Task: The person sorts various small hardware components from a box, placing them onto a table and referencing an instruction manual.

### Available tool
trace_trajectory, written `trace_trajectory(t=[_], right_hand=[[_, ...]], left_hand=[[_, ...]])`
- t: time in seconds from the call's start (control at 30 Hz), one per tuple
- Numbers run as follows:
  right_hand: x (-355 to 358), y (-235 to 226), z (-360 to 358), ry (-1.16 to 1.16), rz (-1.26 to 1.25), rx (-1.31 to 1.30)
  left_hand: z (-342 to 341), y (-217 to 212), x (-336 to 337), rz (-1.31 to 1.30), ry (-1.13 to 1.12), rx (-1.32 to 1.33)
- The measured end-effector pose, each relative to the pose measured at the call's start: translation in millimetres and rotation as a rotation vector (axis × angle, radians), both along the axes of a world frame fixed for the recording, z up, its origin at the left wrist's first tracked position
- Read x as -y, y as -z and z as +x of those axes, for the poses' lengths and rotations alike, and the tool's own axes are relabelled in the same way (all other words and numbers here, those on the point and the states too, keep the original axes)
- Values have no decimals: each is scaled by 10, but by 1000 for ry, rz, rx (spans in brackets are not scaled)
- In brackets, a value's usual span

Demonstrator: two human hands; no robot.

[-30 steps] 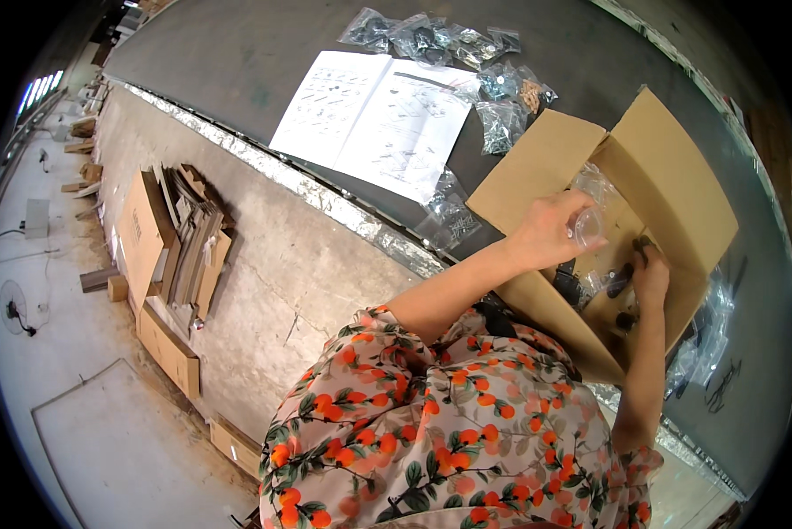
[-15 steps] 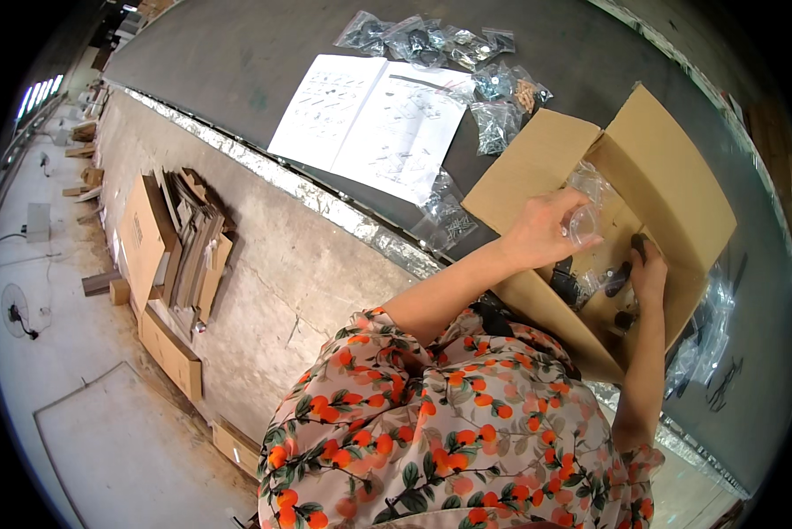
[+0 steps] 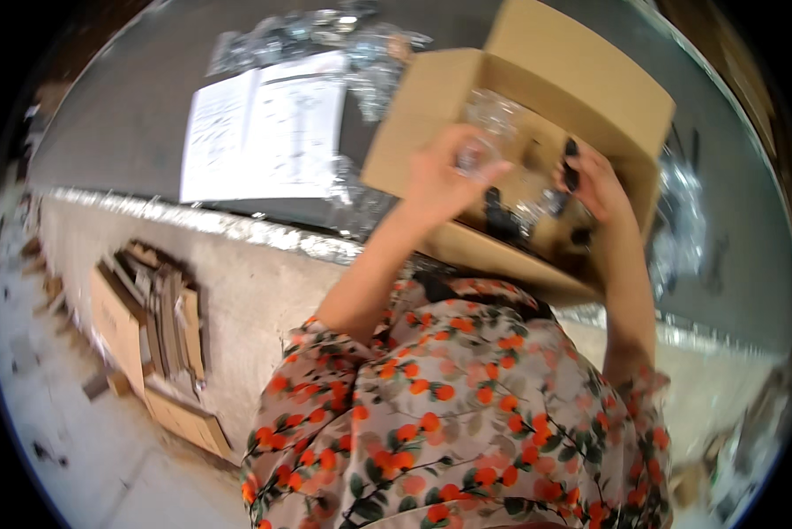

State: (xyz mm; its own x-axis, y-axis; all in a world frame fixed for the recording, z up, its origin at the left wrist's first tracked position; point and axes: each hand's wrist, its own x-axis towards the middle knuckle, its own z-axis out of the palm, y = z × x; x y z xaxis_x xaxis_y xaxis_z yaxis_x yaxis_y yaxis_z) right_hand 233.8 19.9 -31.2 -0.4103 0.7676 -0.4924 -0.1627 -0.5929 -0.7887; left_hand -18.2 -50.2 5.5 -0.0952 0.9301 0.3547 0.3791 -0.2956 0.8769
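Note:
Over the near left edge of an open cardboard box (image 3: 581,53), my left hand (image 3: 438,176) has its fingers closed around a small clear round plastic piece (image 3: 472,157). The picture is smeared there, so its exact kind does not show. My right hand (image 3: 597,183) reaches inside the box, gripping a slim black part (image 3: 571,164) that stands upright between thumb and fingers. Just below that hand is another dark piece, blurred. Inside the box lie black parts (image 3: 502,216) and a crumpled clear plastic bag (image 3: 495,110).
An open printed booklet (image 3: 295,132) lies on the dark table (image 3: 123,132), left of the box. Several clear bags of small hardware (image 3: 281,40) lie behind and beside it. More clear plastic bags (image 3: 678,216) rest right of the box. Flattened cardboard (image 3: 118,309) leans on the floor.
The whole view has turned and shifted, so box and booklet appear farther left and higher. Both hands keep their holds; the black part in my right hand now stands more upright.

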Motion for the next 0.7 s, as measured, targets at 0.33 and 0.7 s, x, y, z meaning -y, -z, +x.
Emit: trace_trajectory(t=[0.33, 0.7], right_hand=[[78, -135, -54, -186, 189, 637], [438, 34, -662, -626, 577, 896]], left_hand=[[108, -77, 4, -78, 6, 168], [19, -7, -22, -30, -102, 255]])
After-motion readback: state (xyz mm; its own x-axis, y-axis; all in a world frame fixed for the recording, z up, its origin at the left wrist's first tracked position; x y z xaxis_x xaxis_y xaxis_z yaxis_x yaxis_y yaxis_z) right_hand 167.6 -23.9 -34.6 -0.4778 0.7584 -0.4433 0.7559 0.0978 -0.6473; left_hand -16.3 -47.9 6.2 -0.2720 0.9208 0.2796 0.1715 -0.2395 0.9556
